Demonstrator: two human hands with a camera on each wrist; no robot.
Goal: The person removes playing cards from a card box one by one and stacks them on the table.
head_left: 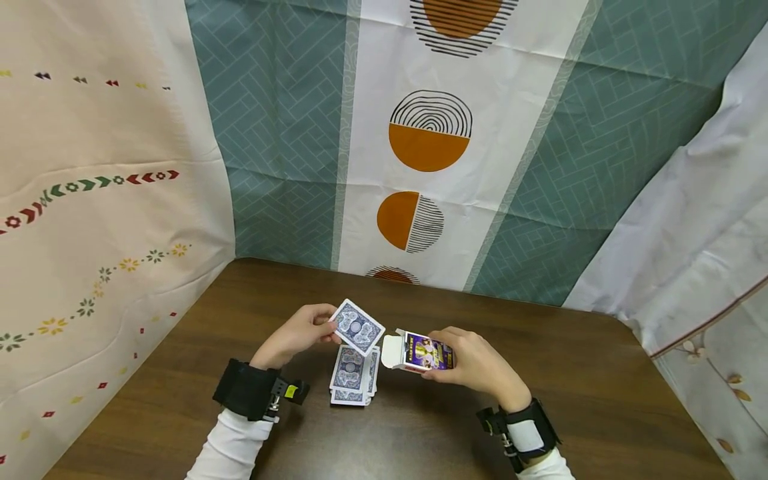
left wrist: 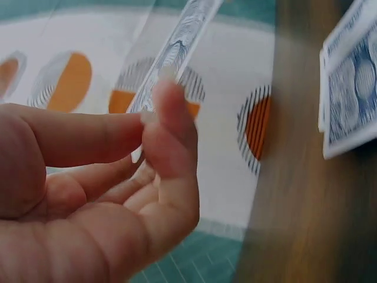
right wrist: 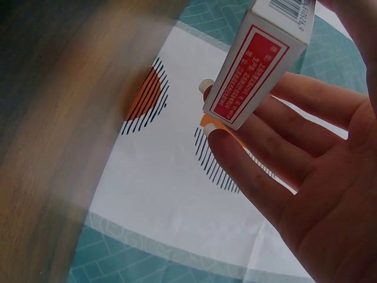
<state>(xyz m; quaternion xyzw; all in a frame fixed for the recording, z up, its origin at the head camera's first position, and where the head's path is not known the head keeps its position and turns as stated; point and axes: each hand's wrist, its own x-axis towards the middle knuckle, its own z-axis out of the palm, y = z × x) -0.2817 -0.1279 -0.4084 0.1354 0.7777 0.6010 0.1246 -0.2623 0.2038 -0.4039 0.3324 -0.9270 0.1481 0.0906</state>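
Left hand (head_left: pixel 304 330) pinching, right hand (head_left: pixel 472 360) gripping

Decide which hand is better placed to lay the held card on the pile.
Probably the left hand: it pinches the card close to the pile, while the right hand is farther away, gripping the open box.

Glare on tabletop (head_left: pixel 342 450), blurry wrist views
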